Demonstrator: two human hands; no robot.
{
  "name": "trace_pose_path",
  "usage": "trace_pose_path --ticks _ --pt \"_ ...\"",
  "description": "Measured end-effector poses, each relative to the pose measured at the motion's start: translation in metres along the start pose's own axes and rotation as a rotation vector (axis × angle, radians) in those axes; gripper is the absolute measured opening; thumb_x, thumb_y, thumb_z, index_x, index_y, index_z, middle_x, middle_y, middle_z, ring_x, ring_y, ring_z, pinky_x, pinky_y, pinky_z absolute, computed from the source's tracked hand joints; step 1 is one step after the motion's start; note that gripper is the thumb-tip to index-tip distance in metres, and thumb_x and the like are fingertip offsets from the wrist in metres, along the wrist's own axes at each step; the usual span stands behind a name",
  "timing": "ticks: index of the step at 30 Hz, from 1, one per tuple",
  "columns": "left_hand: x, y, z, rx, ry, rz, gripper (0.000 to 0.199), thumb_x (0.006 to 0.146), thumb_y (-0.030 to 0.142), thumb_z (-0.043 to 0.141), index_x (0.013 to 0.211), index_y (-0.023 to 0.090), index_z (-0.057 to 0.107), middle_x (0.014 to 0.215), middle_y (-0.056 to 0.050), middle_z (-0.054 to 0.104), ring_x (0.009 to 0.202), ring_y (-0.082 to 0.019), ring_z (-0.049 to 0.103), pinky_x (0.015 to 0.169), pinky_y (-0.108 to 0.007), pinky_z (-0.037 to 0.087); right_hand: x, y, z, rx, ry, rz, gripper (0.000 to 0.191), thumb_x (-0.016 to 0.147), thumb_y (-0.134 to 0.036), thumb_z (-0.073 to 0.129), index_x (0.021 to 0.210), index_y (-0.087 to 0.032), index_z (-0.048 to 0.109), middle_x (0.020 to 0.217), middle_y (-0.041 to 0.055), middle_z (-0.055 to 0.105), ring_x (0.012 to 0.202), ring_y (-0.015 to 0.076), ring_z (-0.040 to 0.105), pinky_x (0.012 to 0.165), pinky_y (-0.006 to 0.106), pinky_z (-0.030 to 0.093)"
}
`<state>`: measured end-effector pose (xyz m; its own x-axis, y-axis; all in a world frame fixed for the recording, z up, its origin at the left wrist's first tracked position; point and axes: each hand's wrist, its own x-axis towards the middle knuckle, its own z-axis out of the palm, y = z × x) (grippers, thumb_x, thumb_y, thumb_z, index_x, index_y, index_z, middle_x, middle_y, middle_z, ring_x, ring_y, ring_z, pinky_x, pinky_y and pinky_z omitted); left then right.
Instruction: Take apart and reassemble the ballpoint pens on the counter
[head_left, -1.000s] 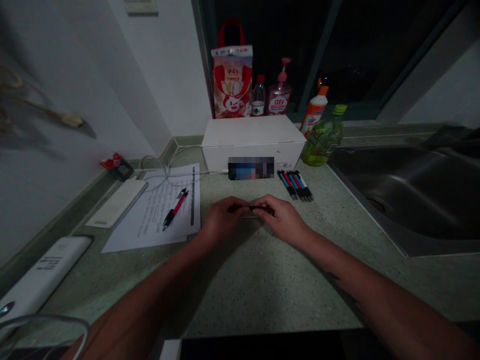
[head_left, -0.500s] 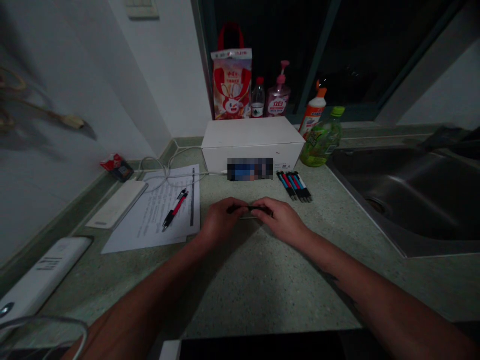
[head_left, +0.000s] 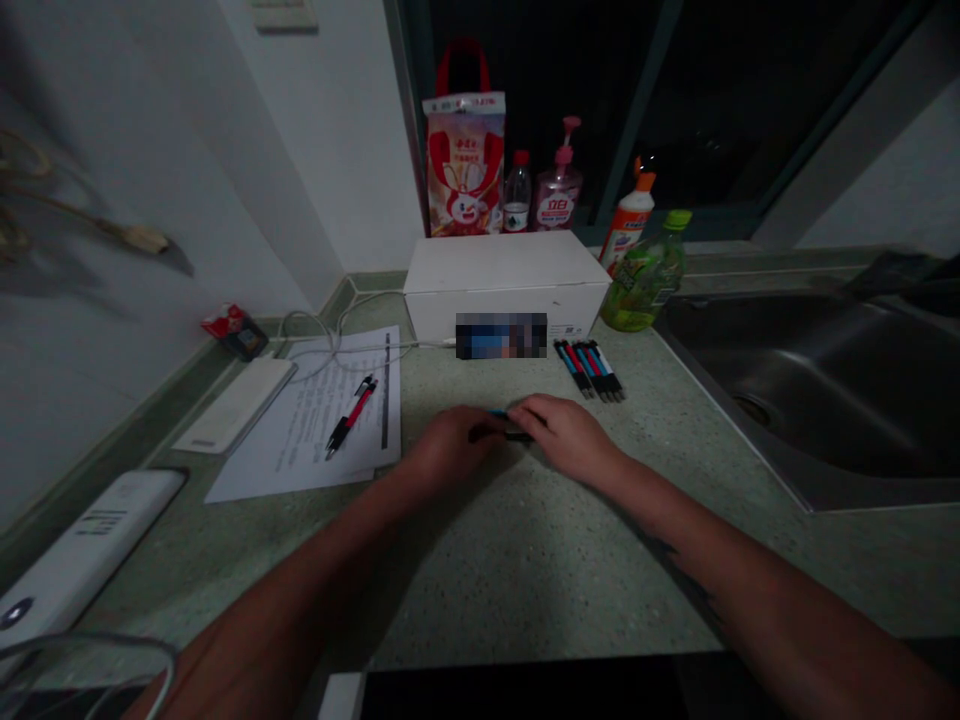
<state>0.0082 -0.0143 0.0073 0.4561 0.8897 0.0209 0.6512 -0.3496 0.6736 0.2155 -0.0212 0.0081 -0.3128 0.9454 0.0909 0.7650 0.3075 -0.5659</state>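
Note:
My left hand [head_left: 457, 442] and my right hand [head_left: 562, 428] meet above the middle of the counter, fingers closed in a pinch around pen pieces. A bit of blue barrel [head_left: 497, 412] shows between the fingertips. Just below it, a black pen piece [head_left: 519, 436] juts out towards my right fingers. Most of both pieces is hidden by the fingers, so I cannot tell whether they are joined. Several pens [head_left: 589, 370] in blue, red and white with black grips lie side by side beyond my right hand. To the left, a red and black pen [head_left: 351, 418] rests on printed paper [head_left: 300, 440].
A white box [head_left: 506, 265] stands at the back with a pixelated phone-like object [head_left: 501, 336] against it. Bottles [head_left: 645, 275] stand near the metal sink [head_left: 847, 390] on the right. A power bank [head_left: 236, 405], cables and a white power strip [head_left: 90, 540] lie left.
The thin black piece held level between both hands has turned or shifted. A blue part now shows at the fingertips, and my left hand has moved slightly right and down.

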Motion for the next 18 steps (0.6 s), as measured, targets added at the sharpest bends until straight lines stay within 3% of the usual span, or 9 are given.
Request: trace_pose_path --ticks 4,6,12,18 --pt "-0.004 0.003 0.004 0.154 -0.098 0.219 0.011 0.086 0.015 0.071 0.09 0.021 0.079 0.093 -0.006 0.077 0.096 -0.025 0.068 0.088 -0.038 0.051 0.0 0.003 -0.002 -0.088 0.002 -0.01 0.007 0.096 -0.023 0.066 0.096 -0.021 0.072 0.095 0.0035 0.073 0.082 0.0173 0.066 0.07 0.028 0.041" --pt "-0.004 0.004 0.003 0.167 -0.107 0.247 0.01 0.087 0.016 0.072 0.09 0.022 0.079 0.093 -0.006 0.076 0.095 -0.025 0.067 0.088 -0.038 0.051 0.0 0.004 0.0 -0.144 -0.026 -0.038 0.007 0.094 -0.019 0.066 0.098 -0.02 0.073 0.098 0.0037 0.072 0.083 0.0169 0.066 0.07 0.028 0.041" --pt "0.003 -0.008 -0.01 0.247 0.104 -0.029 0.015 0.092 0.021 0.063 0.09 0.02 0.078 0.094 -0.01 0.073 0.09 -0.026 0.066 0.083 -0.04 0.051 0.0 0.007 0.003 -0.226 -0.056 -0.062 0.011 0.097 -0.021 0.062 0.098 -0.021 0.073 0.099 0.0043 0.07 0.083 0.0175 0.066 0.07 0.028 0.04" --pt "0.005 -0.016 -0.013 0.298 0.055 -0.081 0.014 0.091 0.02 0.062 0.09 0.02 0.076 0.097 -0.011 0.073 0.094 -0.028 0.067 0.085 -0.041 0.051 0.0 0.003 0.0 -0.259 -0.072 -0.049 0.013 0.098 -0.02 0.061 0.097 -0.02 0.074 0.099 0.0052 0.07 0.083 0.0179 0.065 0.069 0.029 0.04"
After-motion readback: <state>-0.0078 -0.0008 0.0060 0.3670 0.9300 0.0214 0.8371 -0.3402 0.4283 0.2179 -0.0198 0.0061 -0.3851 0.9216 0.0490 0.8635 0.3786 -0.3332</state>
